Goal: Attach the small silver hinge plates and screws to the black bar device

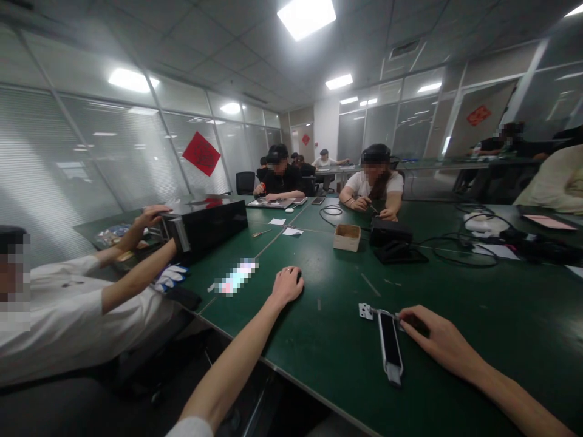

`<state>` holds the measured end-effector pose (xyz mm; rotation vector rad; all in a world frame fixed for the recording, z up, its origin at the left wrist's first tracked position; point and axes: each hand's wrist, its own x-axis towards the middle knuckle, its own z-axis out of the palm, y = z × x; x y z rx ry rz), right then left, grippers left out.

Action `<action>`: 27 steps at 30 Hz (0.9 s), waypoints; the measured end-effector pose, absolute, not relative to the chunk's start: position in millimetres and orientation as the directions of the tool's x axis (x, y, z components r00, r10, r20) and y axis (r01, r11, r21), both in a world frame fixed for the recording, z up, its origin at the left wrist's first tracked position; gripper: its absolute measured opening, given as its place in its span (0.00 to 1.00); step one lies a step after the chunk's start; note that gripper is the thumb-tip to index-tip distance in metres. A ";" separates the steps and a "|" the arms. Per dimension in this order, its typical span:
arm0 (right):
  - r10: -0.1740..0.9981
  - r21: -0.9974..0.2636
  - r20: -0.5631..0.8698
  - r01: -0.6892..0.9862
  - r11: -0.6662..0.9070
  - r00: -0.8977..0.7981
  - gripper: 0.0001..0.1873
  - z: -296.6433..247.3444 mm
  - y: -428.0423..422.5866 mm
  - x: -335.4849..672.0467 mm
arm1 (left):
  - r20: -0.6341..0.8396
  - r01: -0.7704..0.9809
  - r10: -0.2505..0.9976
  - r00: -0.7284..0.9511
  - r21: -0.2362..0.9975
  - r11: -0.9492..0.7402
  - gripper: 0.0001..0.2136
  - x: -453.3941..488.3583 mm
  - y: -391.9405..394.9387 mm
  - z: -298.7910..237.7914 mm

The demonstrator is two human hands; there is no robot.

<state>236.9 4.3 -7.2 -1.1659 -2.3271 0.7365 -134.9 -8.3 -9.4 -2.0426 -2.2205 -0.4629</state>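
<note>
Green table (328,358) bearing perhaps a hinge (367,311)

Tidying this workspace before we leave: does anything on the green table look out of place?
Yes: loose black cables sprawl in tangled loops across the dark green table, right of a black box-shaped device. They look odd because they lie uncoiled and spread out.

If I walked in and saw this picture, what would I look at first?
You'd probably notice the right hand at the bottom right first, touching a long black strip in a metal frame on the green table. The left hand rests on the table nearby. Far away on the left, a red diamond-shaped paper stands out against the glass wall.
</note>
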 end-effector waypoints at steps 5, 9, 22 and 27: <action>0.790 -0.609 0.196 0.560 0.562 -0.580 0.17 -17.0 9.4 240.1 | 0.271 0.977 0.944 -0.189 0.147 0.154 0.13 -150.6 -31.7 -5.3; 0.773 -0.590 0.236 0.546 0.595 -0.589 0.17 -21.1 12.9 241.5 | 0.292 0.958 0.914 -0.282 0.130 0.254 0.12 -152.8 -37.6 -3.9; 0.806 -0.599 0.182 0.586 0.545 -0.563 0.15 -2.8 3.1 234.9 | 0.266 0.970 0.933 -0.243 0.090 0.227 0.14 -151.1 -27.0 -0.8; 0.807 -0.603 0.179 0.586 0.542 -0.563 0.14 -1.9 2.6 235.3 | 0.273 0.987 0.950 -0.149 0.094 0.128 0.21 -150.5 -26.0 -1.3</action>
